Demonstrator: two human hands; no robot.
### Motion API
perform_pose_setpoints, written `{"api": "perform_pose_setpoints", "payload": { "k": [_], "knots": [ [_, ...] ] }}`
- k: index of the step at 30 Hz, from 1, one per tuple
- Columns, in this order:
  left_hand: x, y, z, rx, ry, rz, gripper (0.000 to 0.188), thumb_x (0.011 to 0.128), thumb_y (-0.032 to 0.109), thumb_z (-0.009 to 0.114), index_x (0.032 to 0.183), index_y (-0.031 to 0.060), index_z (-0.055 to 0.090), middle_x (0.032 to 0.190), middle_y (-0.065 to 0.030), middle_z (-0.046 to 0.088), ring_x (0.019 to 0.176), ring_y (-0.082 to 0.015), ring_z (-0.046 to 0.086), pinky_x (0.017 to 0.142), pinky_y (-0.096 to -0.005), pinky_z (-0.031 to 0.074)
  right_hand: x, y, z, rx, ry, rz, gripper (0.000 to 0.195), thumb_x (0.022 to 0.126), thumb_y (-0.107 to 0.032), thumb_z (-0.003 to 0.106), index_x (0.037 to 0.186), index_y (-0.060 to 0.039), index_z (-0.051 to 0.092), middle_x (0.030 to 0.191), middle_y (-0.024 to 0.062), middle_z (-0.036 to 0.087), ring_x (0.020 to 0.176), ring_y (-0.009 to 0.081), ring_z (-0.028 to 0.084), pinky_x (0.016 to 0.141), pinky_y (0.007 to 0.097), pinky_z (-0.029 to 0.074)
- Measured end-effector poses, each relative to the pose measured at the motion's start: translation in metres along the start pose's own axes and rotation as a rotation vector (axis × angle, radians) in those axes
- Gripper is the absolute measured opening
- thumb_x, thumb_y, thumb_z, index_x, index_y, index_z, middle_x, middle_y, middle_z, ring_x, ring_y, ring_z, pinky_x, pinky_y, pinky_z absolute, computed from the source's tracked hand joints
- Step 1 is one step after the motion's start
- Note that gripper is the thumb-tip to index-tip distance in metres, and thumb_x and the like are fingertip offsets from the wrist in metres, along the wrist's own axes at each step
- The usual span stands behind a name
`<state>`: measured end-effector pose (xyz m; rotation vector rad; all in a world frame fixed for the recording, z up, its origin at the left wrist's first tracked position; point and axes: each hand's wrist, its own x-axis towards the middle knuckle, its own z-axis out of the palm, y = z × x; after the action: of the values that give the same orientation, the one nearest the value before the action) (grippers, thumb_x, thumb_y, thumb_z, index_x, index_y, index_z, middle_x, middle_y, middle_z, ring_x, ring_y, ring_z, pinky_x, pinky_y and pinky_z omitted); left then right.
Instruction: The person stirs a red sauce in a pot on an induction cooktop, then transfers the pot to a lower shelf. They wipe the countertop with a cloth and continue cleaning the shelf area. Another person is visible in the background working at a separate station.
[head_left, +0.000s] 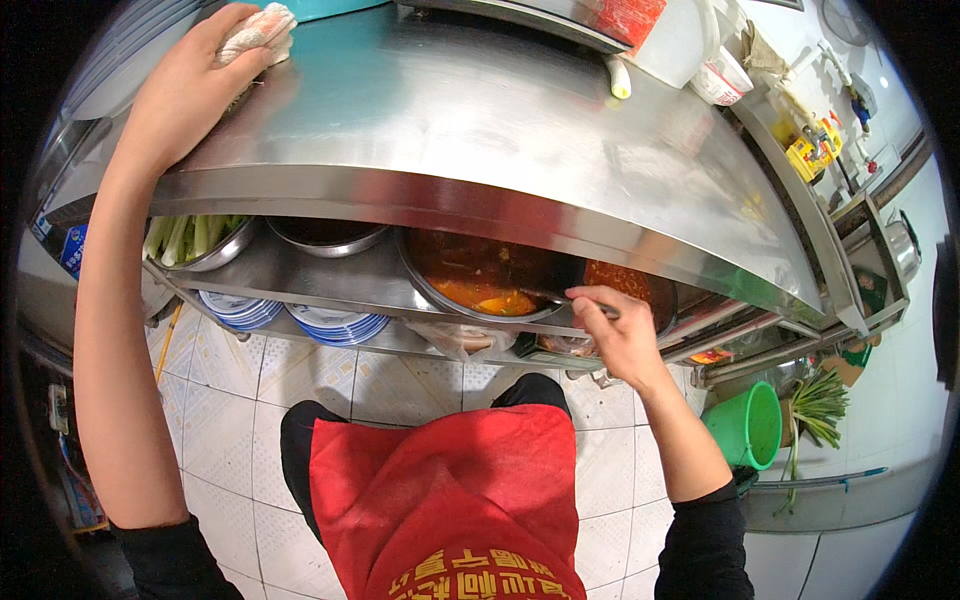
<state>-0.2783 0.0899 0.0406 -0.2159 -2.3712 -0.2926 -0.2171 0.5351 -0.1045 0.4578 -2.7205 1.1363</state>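
Observation:
My left hand (199, 82) grips a crumpled white cloth (261, 34) on the far left of the stainless steel counter (465, 120). Lower right, my right hand (619, 330) holds the metal handle of a utensil (592, 301), which reaches into a round metal basin (480, 313) of orange-red soup or sauce (491, 298) on the shelf under the counter. The utensil's far end is hidden in the basin. To the right, partly behind my hand, a second container holds a red, chunky sauce (619, 279).
Left on the shelf are a bowl of cut green stalks (191, 238) and a dark-filled bowl (328, 241). Below sit stacked blue-rimmed plates (337, 326) and a plastic bag (461, 339). A scallion piece (619, 79) lies on the counter. A green bucket (763, 425) stands right, beside scallions (819, 409).

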Motion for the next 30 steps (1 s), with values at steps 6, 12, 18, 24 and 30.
{"api": "perform_pose_setpoints", "payload": {
  "k": [6, 12, 18, 24, 30],
  "knots": [
    [0.0, -0.005, 0.001, 0.022, 0.015, 0.049, 0.047, 0.088, 0.031, 0.056, 0.128, 0.0072, 0.051, 0.117, -0.0163, 0.061, 0.106, -0.0298, 0.06, 0.093, -0.035, 0.044, 0.01, 0.002, -0.005, 0.634, 0.059, 0.379, 0.019, 0.089, -0.01, 0.057, 0.097, 0.0066, 0.063, 0.072, 0.0099, 0.062, 0.06, 0.0147, 0.058, 0.053, 0.0278, 0.049],
    [-0.001, 0.008, 0.001, 0.002, -0.014, -0.025, 0.045, 0.088, 0.031, 0.057, 0.126, 0.0077, 0.052, 0.116, -0.0155, 0.062, 0.105, -0.0292, 0.06, 0.093, -0.0349, 0.044, 0.035, 0.004, 0.033, 0.734, 0.163, 0.326, 0.016, 0.09, -0.009, 0.059, 0.096, 0.0058, 0.061, 0.081, 0.0134, 0.064, 0.063, 0.0181, 0.062, 0.056, 0.0296, 0.052],
    [0.002, 0.009, -0.002, 0.004, -0.007, -0.008, 0.044, 0.087, 0.03, 0.057, 0.125, 0.0071, 0.053, 0.116, -0.0153, 0.062, 0.104, -0.0289, 0.06, 0.093, -0.0345, 0.044, 0.068, 0.05, 0.043, -0.076, 0.223, -0.2, 0.019, 0.094, -0.012, 0.056, 0.101, 0.0044, 0.06, 0.093, 0.0123, 0.067, 0.079, 0.0193, 0.064, 0.073, 0.0302, 0.051],
    [0.0, 0.005, 0.002, 0.003, 0.022, 0.01, 0.045, 0.087, 0.029, 0.058, 0.125, 0.0059, 0.053, 0.115, -0.0158, 0.062, 0.103, -0.0288, 0.06, 0.092, -0.0341, 0.044, 0.06, 0.034, 0.039, -0.174, 0.166, -0.269, 0.022, 0.093, -0.013, 0.056, 0.109, 0.002, 0.061, 0.089, 0.0101, 0.067, 0.076, 0.016, 0.062, 0.071, 0.0287, 0.05],
    [-0.002, 0.011, -0.001, 0.0, -0.021, -0.036, 0.044, 0.087, 0.028, 0.058, 0.125, 0.0049, 0.053, 0.114, -0.0159, 0.062, 0.103, -0.0279, 0.06, 0.091, -0.0338, 0.044, 0.017, 0.004, 0.003, 0.194, -0.066, 0.193, 0.026, 0.092, -0.015, 0.055, 0.107, 0.0037, 0.065, 0.079, 0.0092, 0.067, 0.069, 0.0144, 0.063, 0.065, 0.0276, 0.05]
  ]
}}
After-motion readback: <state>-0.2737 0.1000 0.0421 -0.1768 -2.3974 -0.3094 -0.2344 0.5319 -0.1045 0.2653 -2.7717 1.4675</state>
